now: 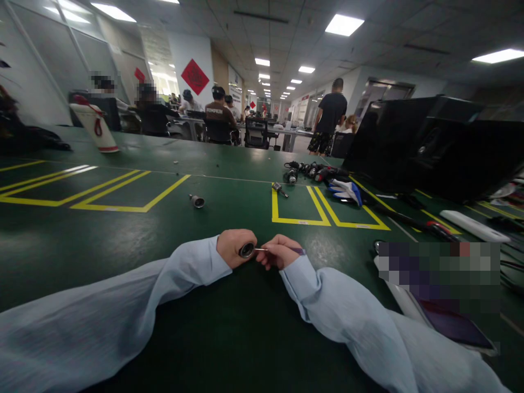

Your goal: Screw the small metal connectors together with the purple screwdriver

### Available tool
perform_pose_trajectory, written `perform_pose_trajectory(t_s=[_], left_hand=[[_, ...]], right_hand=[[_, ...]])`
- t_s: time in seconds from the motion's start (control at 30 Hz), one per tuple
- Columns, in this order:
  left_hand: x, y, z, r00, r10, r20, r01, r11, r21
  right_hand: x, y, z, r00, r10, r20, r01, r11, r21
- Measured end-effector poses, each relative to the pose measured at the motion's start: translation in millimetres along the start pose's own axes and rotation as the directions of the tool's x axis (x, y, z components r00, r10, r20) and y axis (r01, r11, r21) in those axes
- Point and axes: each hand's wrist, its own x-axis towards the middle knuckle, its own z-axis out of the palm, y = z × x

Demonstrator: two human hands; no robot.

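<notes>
My left hand (236,246) is wrapped round a dark cylindrical metal part (246,250), its round open end facing me. Pinched in my right hand (280,252) is a thin tool (260,249) with a purple handle (301,251); its slim metal shaft points left and reaches the rim of the part. Whether the tip touches it is too small to tell. Beyond my hands, a similar metal part (197,201) lies on the green table (229,191) to the left, and another metal piece (280,190) rests at the yellow tape to the right.
A white cup (96,126) stands at the back left. Cables and dark parts (313,172), a blue and white glove (346,191), black monitors (409,136) and a tablet-like device (454,322) lie or stand at the right. People sit beyond the table.
</notes>
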Motion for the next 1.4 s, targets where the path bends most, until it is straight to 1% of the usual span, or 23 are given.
perform_pose_trajectory(t_s=[0.1, 0.17, 0.23, 0.3, 0.37, 0.4, 0.47, 0.6, 0.7, 0.8, 0.9, 0.97, 1.03, 1.2, 1.27, 1.4], left_hand=[[1, 0, 0.3, 1.000, -0.007, -0.023, 0.005, 0.996, -0.092], [1, 0, 0.2, 0.999, -0.029, -0.018, 0.026, 0.992, -0.127], [1, 0, 0.0, 0.998, -0.058, -0.008, 0.057, 0.992, -0.116], [1, 0, 0.0, 0.997, -0.077, 0.013, 0.078, 0.995, -0.064], [0, 0, 0.3, 0.996, -0.078, 0.039, 0.078, 0.997, 0.004], [0, 0, 0.5, 0.996, -0.073, 0.050, 0.072, 0.997, 0.031], [0, -1, 0.8, 0.997, -0.056, 0.058, 0.053, 0.997, 0.051], [0, -1, 0.7, 0.999, -0.002, 0.035, 0.003, 0.999, -0.033], [1, -1, 0.2, 1.000, 0.013, 0.014, -0.011, 0.995, -0.097], [2, 1, -0.5, 1.000, -0.010, -0.008, 0.008, 0.992, -0.127], [3, 2, -1.3, 0.997, -0.078, -0.010, 0.077, 0.990, -0.116], [3, 3, -1.9, 0.994, -0.114, 0.004, 0.113, 0.988, -0.105], [3, 3, -2.4, 0.993, -0.119, 0.016, 0.120, 0.985, -0.120], [3, 2, -2.4, 0.993, -0.117, 0.014, 0.117, 0.968, -0.220], [3, 2, -2.1, 0.993, -0.115, 0.014, 0.115, 0.957, -0.268], [3, 0, -1.3, 0.992, -0.125, 0.018, 0.123, 0.923, -0.365]], right_hand=[[2, 0, -4, 0.998, 0.014, 0.067, -0.021, 0.995, 0.102], [2, 1, -4, 0.997, -0.001, 0.071, -0.007, 0.993, 0.120], [1, 2, -3, 0.999, -0.034, 0.029, 0.032, 0.997, 0.073], [0, 4, -1, 0.996, -0.075, -0.037, 0.074, 0.997, -0.032], [-1, 5, 0, 0.991, -0.102, -0.085, 0.091, 0.988, -0.128], [-1, 6, 1, 0.990, -0.103, -0.095, 0.088, 0.985, -0.151], [-1, 6, 2, 0.993, -0.077, -0.086, 0.064, 0.988, -0.142], [1, 3, 1, 1.000, 0.024, -0.017, -0.025, 0.999, -0.036], [1, 1, 0, 0.999, 0.046, 0.014, -0.047, 0.999, 0.013], [-1, 1, 0, 1.000, -0.004, 0.003, 0.004, 1.000, 0.014], [-2, 2, -1, 0.995, -0.100, -0.027, 0.099, 0.995, -0.016], [-3, 3, -1, 0.990, -0.135, -0.029, 0.134, 0.990, -0.034], [-3, 3, 0, 0.989, -0.142, -0.028, 0.140, 0.989, -0.055], [-4, 5, 7, 0.988, -0.145, -0.045, 0.139, 0.984, -0.116], [-4, 5, 8, 0.990, -0.140, -0.031, 0.137, 0.986, -0.091], [-4, 5, 8, 0.995, -0.099, 0.013, 0.099, 0.995, 0.026]])
